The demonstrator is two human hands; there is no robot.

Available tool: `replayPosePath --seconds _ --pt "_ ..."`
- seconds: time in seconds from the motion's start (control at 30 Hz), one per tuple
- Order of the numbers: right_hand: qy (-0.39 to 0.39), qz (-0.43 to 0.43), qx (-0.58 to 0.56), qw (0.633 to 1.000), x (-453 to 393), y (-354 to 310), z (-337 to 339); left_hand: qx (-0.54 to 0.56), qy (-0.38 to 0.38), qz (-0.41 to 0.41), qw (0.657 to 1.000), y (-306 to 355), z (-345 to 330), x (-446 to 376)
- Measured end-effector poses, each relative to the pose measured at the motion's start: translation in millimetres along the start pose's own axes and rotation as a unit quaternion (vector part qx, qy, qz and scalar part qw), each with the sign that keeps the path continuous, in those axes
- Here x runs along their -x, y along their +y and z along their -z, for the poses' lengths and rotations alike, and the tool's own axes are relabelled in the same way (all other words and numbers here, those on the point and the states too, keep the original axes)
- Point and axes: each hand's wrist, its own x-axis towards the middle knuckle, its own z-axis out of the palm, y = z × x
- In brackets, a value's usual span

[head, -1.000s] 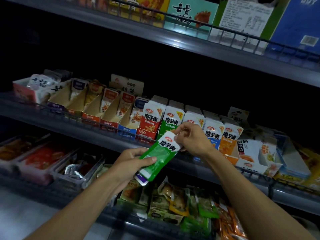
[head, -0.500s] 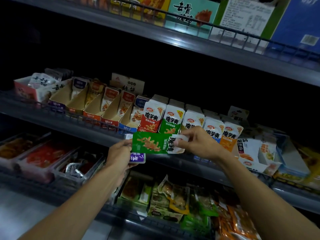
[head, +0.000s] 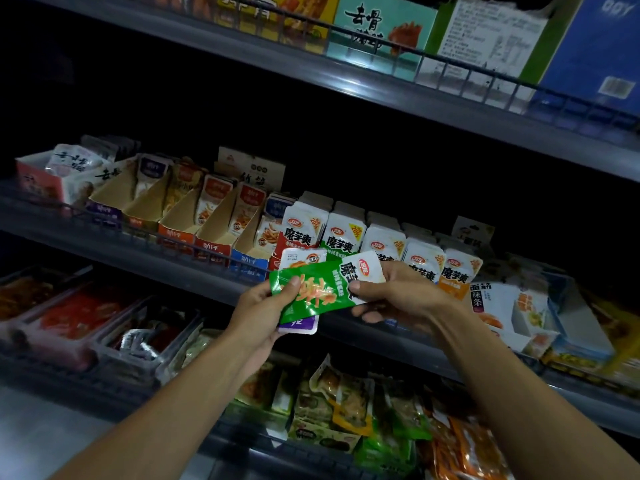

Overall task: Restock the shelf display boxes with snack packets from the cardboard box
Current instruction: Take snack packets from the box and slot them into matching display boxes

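The green snack packet [head: 311,294] sits between your two hands, in front of the shelf [head: 194,268]. Your left hand [head: 266,308] pinches its left end, with a purple packet [head: 299,325] underneath. Your right hand [head: 398,296] grips its white end.

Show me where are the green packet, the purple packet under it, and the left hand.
green packet [head: 313,294], head view, printed middle.
purple packet [head: 300,325], head view, exposed lower edge.
left hand [head: 263,311], head view, back of hand.

Green packet [head: 313,294] with orange snack print and white end; purple-and-white packet [head: 299,325] beneath.
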Motion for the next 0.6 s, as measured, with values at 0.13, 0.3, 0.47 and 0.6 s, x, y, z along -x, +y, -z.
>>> replayPosePath --seconds 0.13,0.3,0.47,0.6 --pt "0.096 0.068 0.046 0.992 -1.0 -13.6 21.4 -0.111 0.039 -0.037 0.992 -2.4 5.8 -9.9" --pt "0.224 0.160 0.227 0.934 -27.5 -17.7 45.3 -0.151 0.048 -0.066 0.985 1.6 17.2 -16.4" --pt "0.269 0.221 0.341 0.873 -66.2 -29.0 38.3 -0.134 0.042 -0.060 0.988 -1.6 21.7 -24.7" --pt "0.226 0.170 0.425 0.860 -89.3 -37.5 22.1 -0.143 0.042 -0.059 0.987 -3.4 27.9 -29.5"
